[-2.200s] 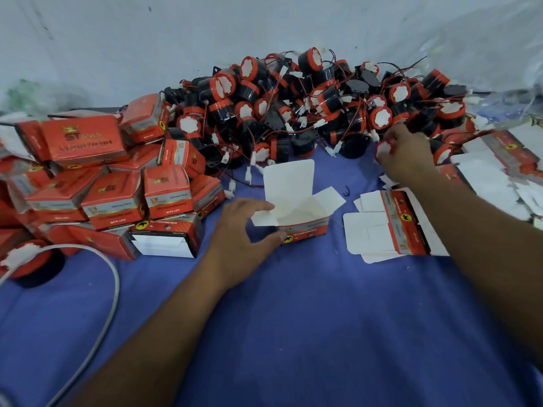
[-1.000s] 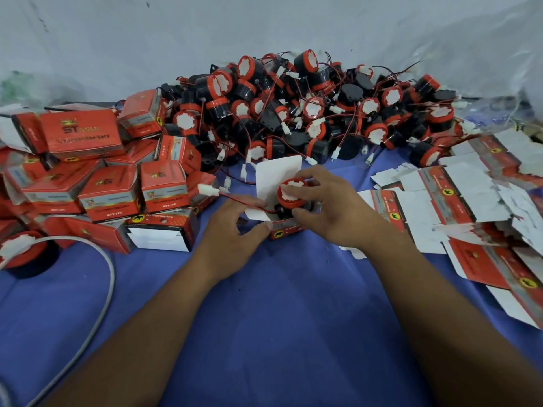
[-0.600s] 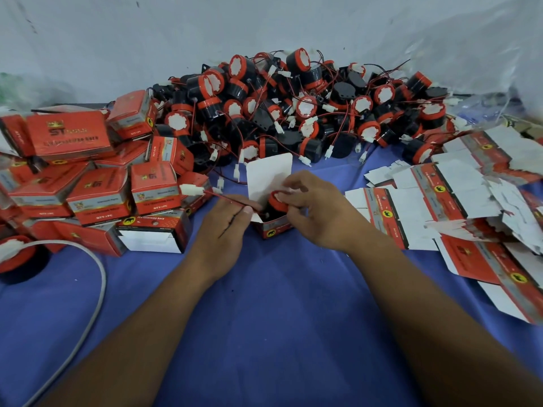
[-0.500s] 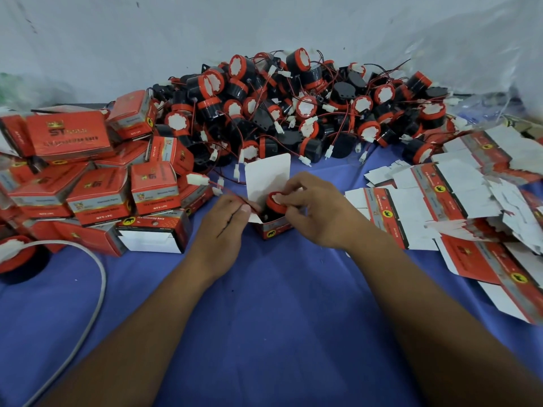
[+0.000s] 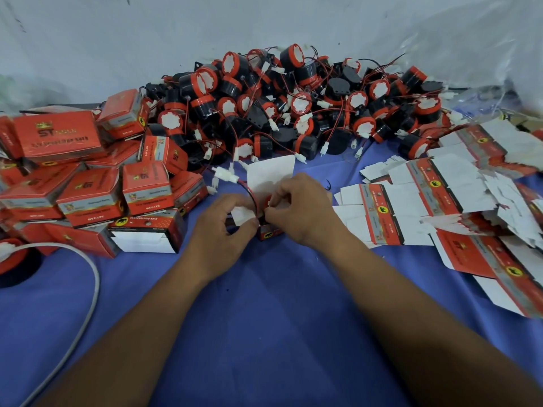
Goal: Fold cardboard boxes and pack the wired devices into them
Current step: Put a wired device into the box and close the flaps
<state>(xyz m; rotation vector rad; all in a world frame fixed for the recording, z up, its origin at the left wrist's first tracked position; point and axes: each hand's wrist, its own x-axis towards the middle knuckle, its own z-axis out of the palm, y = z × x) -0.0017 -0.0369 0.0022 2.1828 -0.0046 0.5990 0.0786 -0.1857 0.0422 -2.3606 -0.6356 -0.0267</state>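
Observation:
A small red cardboard box point(image 5: 269, 234) stands open on the blue cloth, its white lid flap point(image 5: 271, 171) raised behind. A red-and-black wired device sits inside it, mostly hidden by my fingers. My right hand point(image 5: 299, 210) pinches the device at the box mouth. My left hand point(image 5: 223, 227) holds the box's left side flap, fingers curled. The device's red-black wire point(image 5: 249, 190) arcs up to a white connector point(image 5: 224, 174) hanging left of the lid.
A heap of loose wired devices point(image 5: 293, 107) lies at the back. Packed red boxes point(image 5: 88, 177) are stacked on the left. Flat unfolded box blanks point(image 5: 440, 195) spread on the right. A grey cable point(image 5: 88, 289) curves at the lower left.
My right hand brought a device from the heap to the open box and pushed it down inside. The wire and connector now stick out to the upper left. My left hand curled onto the side flap.

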